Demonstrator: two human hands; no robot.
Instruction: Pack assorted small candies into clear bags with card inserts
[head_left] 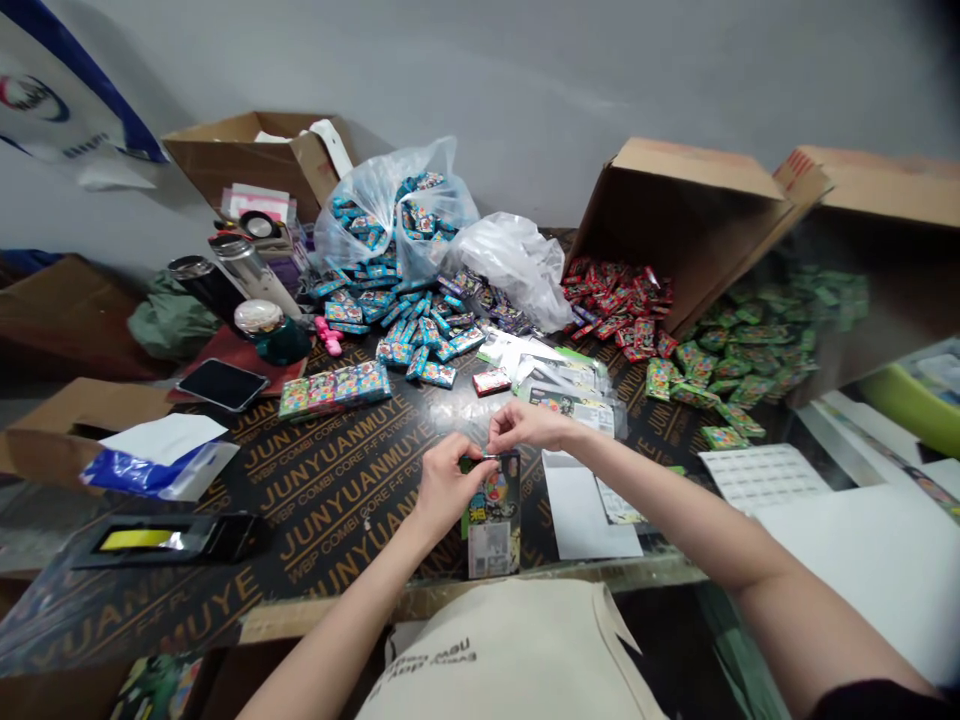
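Note:
Both my hands meet over the middle of the dark printed table (330,500). My left hand (442,485) is closed on the upper left of a clear sleeve holding a colourful printed card (491,515). My right hand (525,425) pinches the sleeve's top edge with thumb and forefinger. The sleeve hangs upright between them, just above the table. A short row of small packets (335,388) lies to the left beyond my hands, and a single red packet (492,381) lies straight ahead.
Blue packets (409,320) spill from a clear bag (394,205). Red packets (619,310) pour from a tipped carton (675,215); green packets (739,355) lie right. Flasks (232,270), a phone (222,384), white sheets (757,475) and a beige tote bag (510,650) surround me.

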